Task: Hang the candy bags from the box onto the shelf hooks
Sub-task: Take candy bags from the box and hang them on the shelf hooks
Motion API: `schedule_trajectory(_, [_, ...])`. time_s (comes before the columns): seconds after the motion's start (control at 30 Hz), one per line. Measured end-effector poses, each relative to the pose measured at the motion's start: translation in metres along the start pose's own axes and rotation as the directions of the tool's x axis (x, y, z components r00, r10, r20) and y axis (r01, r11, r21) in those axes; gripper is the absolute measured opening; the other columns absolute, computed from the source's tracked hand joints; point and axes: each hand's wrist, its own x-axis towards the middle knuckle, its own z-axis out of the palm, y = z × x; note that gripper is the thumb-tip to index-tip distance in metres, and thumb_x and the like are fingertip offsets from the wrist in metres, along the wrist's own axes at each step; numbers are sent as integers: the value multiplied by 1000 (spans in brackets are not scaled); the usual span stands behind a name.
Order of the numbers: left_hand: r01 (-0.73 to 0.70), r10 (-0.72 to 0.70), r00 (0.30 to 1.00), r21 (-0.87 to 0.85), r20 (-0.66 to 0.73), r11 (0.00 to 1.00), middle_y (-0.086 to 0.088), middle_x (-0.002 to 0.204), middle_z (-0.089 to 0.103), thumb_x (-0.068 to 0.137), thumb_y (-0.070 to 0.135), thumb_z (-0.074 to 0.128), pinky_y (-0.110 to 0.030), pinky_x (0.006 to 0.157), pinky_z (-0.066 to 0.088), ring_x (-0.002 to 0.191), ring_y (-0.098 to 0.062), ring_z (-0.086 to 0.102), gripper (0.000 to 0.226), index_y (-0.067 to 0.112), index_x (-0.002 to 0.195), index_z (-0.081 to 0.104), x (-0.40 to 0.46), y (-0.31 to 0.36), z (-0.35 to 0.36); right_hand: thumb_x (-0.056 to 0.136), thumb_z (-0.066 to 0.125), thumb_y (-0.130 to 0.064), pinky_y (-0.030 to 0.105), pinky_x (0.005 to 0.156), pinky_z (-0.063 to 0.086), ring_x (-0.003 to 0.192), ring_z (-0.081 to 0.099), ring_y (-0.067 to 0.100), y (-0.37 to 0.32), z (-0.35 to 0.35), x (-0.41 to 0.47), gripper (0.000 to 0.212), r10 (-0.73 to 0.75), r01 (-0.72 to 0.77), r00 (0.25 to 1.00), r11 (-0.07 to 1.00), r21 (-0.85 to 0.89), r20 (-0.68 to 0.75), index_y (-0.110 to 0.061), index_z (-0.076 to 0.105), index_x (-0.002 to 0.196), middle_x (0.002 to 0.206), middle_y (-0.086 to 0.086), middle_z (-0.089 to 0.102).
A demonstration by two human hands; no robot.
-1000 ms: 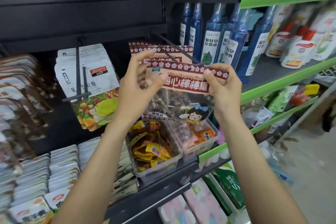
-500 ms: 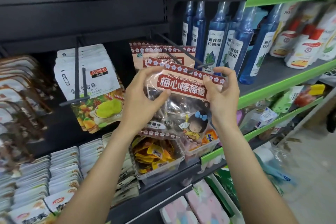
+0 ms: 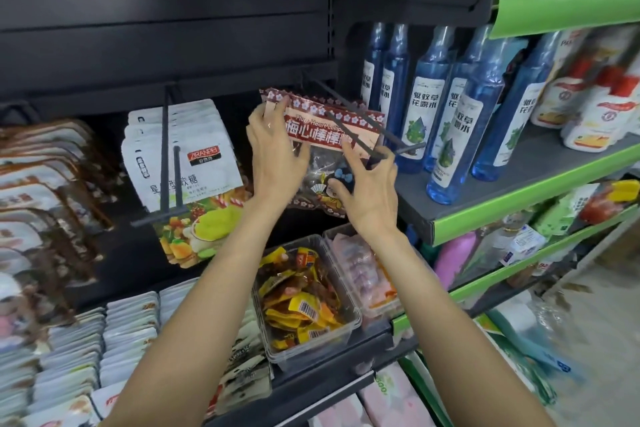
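Gripping one lollipop bag (image 3: 323,135) on two hook prongs (image 3: 363,128), both hands, left (image 3: 275,152) and right (image 3: 369,187), pinch its edges.

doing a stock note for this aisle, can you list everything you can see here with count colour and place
lollipop bag: front one of a few, red and clear, on the right hook
hooks: two dark prongs through the bag's top, right of centre
white candy bags: a stack, white with fruit print, on the left hook
brown packets: many, brown and white, far left
flat white packets: rows, lower left
clear tubs: two, yellow and pink snacks inside, below the hands
blue bottles: about six, right shelf
white bottles: several, red caps, far right
left hand: holds the bag's left edge
right hand: fingers on the bag's right side, by the hook tips
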Motion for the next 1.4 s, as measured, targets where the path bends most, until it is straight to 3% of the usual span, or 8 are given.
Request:
schedule_trajectory(0.33, [97, -93, 992, -47, 89, 994, -14, 159, 10, 89, 18, 63, -32, 115, 15, 146, -28, 10, 72, 17, 150, 25, -30, 16, -22, 96, 55, -33, 46, 111, 29, 142, 12, 33, -3, -12, -48, 63, -62, 70, 996, 986, 151, -57, -19, 27, 151, 158, 17, 1])
schedule_trajectory(0.43, [68, -58, 996, -148, 70, 987, -6, 150, 35, 91, 21, 61, -33, 114, 24, 140, -21, 29, 61, 18, 146, 34, -51, 31, -40, 96, 57, -28, 41, 109, 31, 139, 26, 27, -4, -27, -70, 50, -165, 194, 977, 950, 244, -134, -17, 42, 143, 153, 12, 27])
schedule_trajectory(0.53, [22, -25, 1000, -279, -9, 960, 10, 121, 62, 93, 24, 58, -36, 100, 43, 117, -10, 53, 41, 22, 133, 48, -87, 45, -67, 95, 52, -27, 32, 99, 37, 118, 49, 19, -9, -41, -95, 36, -282, 362, 911, 897, 253, -300, -13, 57, 128, 127, 6, 58])
schedule_trajectory(0.7, [-81, 27, 975, -237, -223, 968, 15, 89, 65, 96, 22, 51, -39, 84, 50, 91, -11, 65, 19, 16, 108, 64, -167, 42, -120, 94, 57, -11, 25, 84, 42, 94, 58, 17, -26, -51, -148, 17, -407, 545, 794, 805, 234, -451, -4, 67, 106, 99, 7, 69])
schedule_trajectory(0.83, [47, -48, 993, -10, -107, 999, 10, 85, 68, 94, 27, 51, -27, 79, 44, 86, -11, 61, 22, 17, 104, 69, -241, -6, -165, 93, 59, -8, 30, 81, 46, 92, 60, 23, -36, -23, -206, 16, -479, 552, 830, 779, 297, -284, -1, 67, 105, 98, 10, 69])
schedule_trajectory(0.97, [263, -275, 960, 174, 48, 949, 6, 93, 72, 88, 38, 48, -21, 74, 42, 89, -8, 58, 33, 20, 106, 70, -323, -64, -222, 93, 54, -21, 28, 76, 47, 96, 64, 24, -56, 18, -270, 25, -514, 473, 858, 800, 369, 15, -8, 64, 112, 104, 6, 68])
schedule_trajectory(1.2, [530, -585, 805, 320, 100, 785, 9, 101, 71, 83, 46, 46, -29, 77, 50, 94, -17, 64, 41, 28, 112, 67, -468, -146, -350, 91, 64, -19, 41, 74, 52, 99, 63, 29, -133, 77, -380, 30, -482, 332, 729, 870, 365, 486, -16, 59, 121, 112, 3, 66])
schedule_trajectory(1.4, [519, -556, 831, 370, -7, 771, 7, 97, 71, 86, 28, 55, -21, 63, 45, 83, -18, 64, 26, 22, 108, 69, -533, -211, -483, 91, 62, -22, 37, 68, 50, 94, 64, 29, -239, 113, -467, 23, -487, 408, 613, 869, 279, 622, -20, 64, 114, 106, 3, 68])
